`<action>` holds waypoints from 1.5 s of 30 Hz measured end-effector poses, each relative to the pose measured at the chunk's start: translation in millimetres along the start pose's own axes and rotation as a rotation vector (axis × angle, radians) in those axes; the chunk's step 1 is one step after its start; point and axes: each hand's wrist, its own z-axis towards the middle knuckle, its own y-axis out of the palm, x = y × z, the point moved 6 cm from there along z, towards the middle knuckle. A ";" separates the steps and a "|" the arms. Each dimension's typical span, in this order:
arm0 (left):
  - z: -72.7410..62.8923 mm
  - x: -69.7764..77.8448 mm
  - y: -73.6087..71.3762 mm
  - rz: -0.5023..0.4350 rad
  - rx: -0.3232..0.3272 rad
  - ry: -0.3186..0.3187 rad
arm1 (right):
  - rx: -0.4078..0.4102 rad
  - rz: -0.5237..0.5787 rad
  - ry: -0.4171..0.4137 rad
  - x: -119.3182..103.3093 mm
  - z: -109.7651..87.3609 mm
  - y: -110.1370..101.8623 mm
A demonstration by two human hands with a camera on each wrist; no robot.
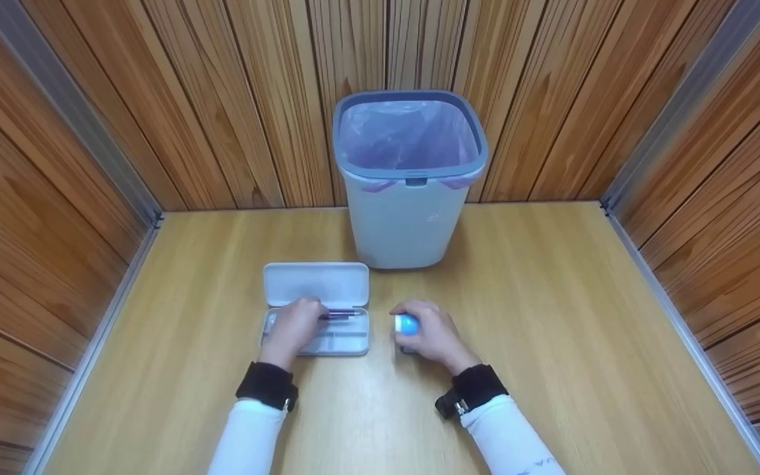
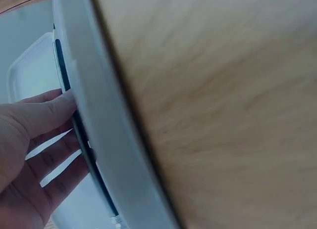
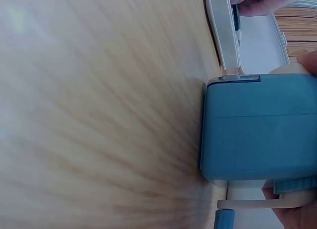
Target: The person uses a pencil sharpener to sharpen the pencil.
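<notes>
An opened pale pencil case [image 1: 347, 344] lies on the table with its lid [image 1: 316, 276] tipped back. Reaching into it, my left hand [image 1: 296, 328] pinches a dark pencil [image 2: 93, 157] between thumb and fingers, along the near wall of the case in the left wrist view. To the right of the case, my right hand [image 1: 430, 333] grips a blue hand-crank pencil sharpener [image 3: 262, 127] around its sides, down at the tabletop. A pale crank arm [image 3: 252, 204] with a blue knob [image 3: 224, 219] sticks out from the sharpener.
A tall pale bin [image 1: 406, 224] with a grey rim and a purplish liner stands behind the case and sharpener. Wood-panelled walls [image 1: 248, 105] enclose the wooden table [image 1: 538, 277] at the back and both sides.
</notes>
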 end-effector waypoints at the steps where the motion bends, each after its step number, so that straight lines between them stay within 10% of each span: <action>1: -0.3 -0.6 1.2 -0.005 -0.001 -0.005 | 0.002 -0.004 -0.002 -0.3 -0.1 0.4; 18: -0.4 -7.2 1.5 0.125 0.113 0.001 | 0.054 -0.039 -0.108 -7.3 2.0 0.7; 36: -6.6 -15.0 3.6 0.122 0.094 0.047 | -0.034 -0.009 -0.059 -4.7 3.4 1.6; 45: -10.2 8.1 -19.6 0.248 0.211 0.136 | -0.046 -0.035 -0.068 -3.9 2.6 -2.2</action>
